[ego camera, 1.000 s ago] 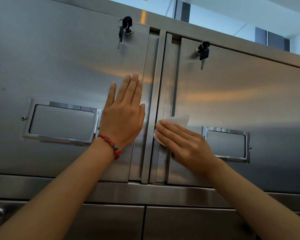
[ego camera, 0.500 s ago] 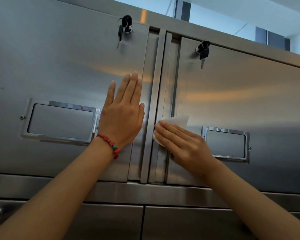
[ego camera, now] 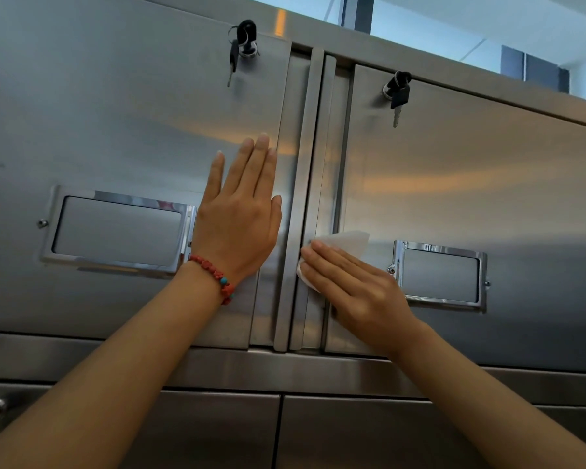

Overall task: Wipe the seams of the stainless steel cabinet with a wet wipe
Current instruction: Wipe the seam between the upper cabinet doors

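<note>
Wipe point(ego camera: 347, 240) pressed flat under straight fingers of right hand point(ego camera: 356, 286), on centre seam point(ego camera: 313, 204) of cabinet point(ego camera: 471, 157), roughly mid-height. Left hand point(ego camera: 239, 221), at nine o'clock of the wipe, flat on door, holding nothing. Judged mid-task: seam toward twelve o'clock and remaining seams probably outstanding.

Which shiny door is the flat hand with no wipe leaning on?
The left door. The left hand, wearing a red bracelet, lies flat on it.
</note>
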The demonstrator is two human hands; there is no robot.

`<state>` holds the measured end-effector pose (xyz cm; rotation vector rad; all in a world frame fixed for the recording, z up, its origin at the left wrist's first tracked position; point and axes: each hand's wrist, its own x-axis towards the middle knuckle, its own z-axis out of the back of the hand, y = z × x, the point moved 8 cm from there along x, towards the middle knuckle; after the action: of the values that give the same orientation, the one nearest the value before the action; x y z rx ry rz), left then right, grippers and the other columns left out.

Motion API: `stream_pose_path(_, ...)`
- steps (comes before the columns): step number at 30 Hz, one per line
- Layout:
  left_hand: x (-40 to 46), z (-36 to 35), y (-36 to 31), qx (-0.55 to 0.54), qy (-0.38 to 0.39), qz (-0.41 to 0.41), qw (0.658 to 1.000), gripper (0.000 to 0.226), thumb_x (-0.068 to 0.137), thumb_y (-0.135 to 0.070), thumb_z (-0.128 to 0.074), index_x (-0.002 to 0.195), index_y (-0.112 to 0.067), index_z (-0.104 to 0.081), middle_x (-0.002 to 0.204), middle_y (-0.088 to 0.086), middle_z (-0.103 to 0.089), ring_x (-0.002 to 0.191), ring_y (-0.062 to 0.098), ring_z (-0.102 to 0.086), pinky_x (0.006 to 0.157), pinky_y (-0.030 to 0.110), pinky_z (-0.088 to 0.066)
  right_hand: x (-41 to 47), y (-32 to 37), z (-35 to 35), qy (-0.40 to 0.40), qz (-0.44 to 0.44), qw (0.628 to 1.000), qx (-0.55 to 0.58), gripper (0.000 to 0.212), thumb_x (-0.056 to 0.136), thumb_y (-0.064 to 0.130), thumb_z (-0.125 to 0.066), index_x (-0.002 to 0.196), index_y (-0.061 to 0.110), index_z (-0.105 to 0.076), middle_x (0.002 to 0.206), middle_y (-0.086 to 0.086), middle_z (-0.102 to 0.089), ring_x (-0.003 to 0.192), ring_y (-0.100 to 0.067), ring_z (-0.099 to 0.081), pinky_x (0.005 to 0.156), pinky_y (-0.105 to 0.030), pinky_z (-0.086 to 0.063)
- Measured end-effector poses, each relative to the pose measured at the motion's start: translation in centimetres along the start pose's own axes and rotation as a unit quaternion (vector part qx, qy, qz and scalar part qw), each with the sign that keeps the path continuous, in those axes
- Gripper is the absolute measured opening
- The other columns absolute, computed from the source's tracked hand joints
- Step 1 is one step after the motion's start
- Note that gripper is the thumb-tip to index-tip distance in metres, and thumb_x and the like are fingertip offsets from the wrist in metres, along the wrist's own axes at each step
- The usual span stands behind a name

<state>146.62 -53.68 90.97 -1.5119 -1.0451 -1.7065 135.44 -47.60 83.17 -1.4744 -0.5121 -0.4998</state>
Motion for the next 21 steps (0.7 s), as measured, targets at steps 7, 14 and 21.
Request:
stream_pose_path(7,0.0,0.0,0.0,0.001,0.005,-0.001,1.000,0.060,0.094,-0.033,-0.015,0.146,-0.004,-0.020,0.154,0.015,-0.018,0.143,0.026,-0.015,0.116,0.046,-0.008,-0.5,0.5,0.0,0.009,0.033,0.999,0.000,0.025,0.089,0.004,-0.060,0.112,-0.001,-0.067,0.120,-0.018,-0.062,0.116,-0.030,-0.057,0.094,-0.040,-0.051)
stream_pose_path(14,0.0,0.0,0.1,-0.002,0.006,0.002,1.000,0.059,0.094,-0.032,-0.016,0.146,-0.004,-0.019,0.154,0.015,-0.018,0.143,0.026,-0.014,0.117,0.046,-0.009,-1.2,1.5,-0.3,0.005,0.003,1.000,0.015,0.026,0.086,0.003,-0.064,0.112,-0.001,-0.066,0.120,-0.018,-0.061,0.117,-0.030,-0.056,0.092,-0.041,-0.052)
stream_pose_path(21,0.0,0.0,0.0,0.001,0.002,0.002,1.000,0.059,0.094,-0.032,-0.016,0.146,-0.003,-0.021,0.153,0.015,-0.019,0.143,0.026,-0.016,0.117,0.046,-0.009,-0.9,1.0,-0.1,0.009,0.021,1.000,0.007,0.026,0.088,0.003,-0.061,0.112,-0.002,-0.066,0.120,-0.019,-0.061,0.116,-0.031,-0.056,0.091,-0.041,-0.052)
